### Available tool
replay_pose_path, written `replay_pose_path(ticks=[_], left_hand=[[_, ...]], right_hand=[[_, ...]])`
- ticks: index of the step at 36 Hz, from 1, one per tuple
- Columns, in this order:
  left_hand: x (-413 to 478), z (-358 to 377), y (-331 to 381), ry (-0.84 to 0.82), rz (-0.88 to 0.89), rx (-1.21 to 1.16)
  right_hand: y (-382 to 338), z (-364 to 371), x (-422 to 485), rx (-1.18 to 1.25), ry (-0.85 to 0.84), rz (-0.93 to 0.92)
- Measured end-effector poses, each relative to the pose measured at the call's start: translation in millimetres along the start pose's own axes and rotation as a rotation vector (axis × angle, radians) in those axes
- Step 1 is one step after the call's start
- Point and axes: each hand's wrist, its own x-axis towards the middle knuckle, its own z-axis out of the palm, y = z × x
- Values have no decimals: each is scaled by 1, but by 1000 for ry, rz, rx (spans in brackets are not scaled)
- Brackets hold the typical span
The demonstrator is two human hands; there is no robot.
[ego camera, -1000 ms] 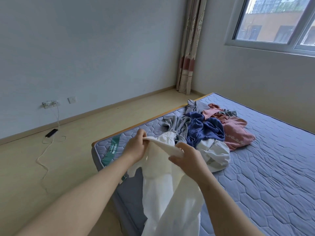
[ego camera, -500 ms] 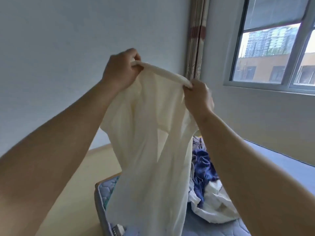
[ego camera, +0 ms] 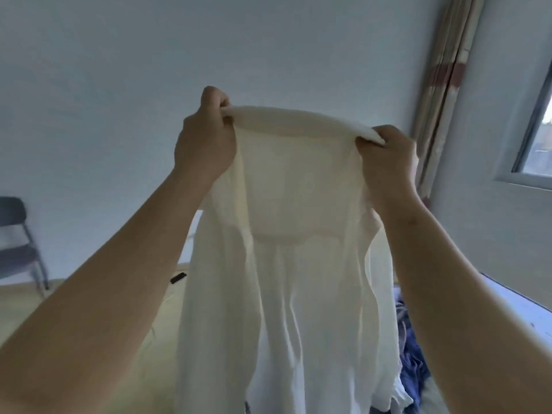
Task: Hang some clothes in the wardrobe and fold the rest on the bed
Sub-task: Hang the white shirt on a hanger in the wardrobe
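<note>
A thin white shirt [ego camera: 295, 264] hangs full length in front of me, held up high by its collar. My left hand [ego camera: 206, 138] grips the collar's left end and my right hand [ego camera: 385, 162] grips its right end, with the collar stretched between them. The shirt's body drapes down and hides most of the bed. Behind its lower right edge shows a blue garment [ego camera: 413, 366] from the clothes pile, and a strip of the bed [ego camera: 519, 309] beyond my right arm. No wardrobe is in view.
A dark folding chair [ego camera: 18, 243] stands by the wall at far left. A small black object [ego camera: 178, 277] lies on the wooden floor [ego camera: 161, 339]. A curtain [ego camera: 442, 85] and a window [ego camera: 537, 138] are at the right.
Both hands lifted the white shirt from bed height up to head height and pulled apart, stretching the collar wide. My view tilted up and to the left, bringing the chair into sight.
</note>
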Motion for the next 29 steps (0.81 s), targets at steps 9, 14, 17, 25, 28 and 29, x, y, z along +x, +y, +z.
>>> replay_pose_path(ticks=[9,14,17,25,28,29], left_hand=[[-62,-76,-31,154,-282,-288],[-77,-128,-20,228,-242,-369],[-88,-167,-13,257,-203,-360],[-125,-298,-29,394,-248,-150],[-150,-350,-42,433,-291,-39],[-161,-367,-46,442,-312,14]], right_hand=[[-38,43,-70,437,-205,208],[-79,48,-108,630,-286,210],[-108,51,-131,728,-323,210],[-196,80,-212,871,-562,239],[-223,97,-251,904,-681,265],[-232,102,-264,916,-724,270]])
